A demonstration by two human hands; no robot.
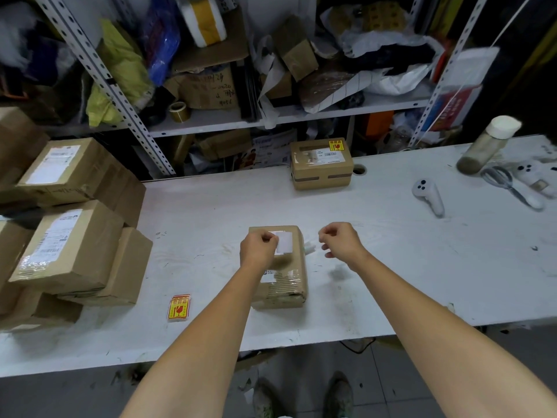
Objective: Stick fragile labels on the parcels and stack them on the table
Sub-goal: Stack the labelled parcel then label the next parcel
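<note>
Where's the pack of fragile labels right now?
Head view: fragile labels lie on the white table near its front edge, between the stacked boxes and the central parcel.

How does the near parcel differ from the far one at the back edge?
The far parcel carries a yellow fragile label; the near parcel shows only white labels. The far parcel lies broadside; the near parcel points away. Both are taped brown cardboard boxes on the table.

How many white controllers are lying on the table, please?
2. One controller lies right of the far parcel; the other controller lies farther right, near the bottle at the frame's edge, where more could be hidden.
</note>
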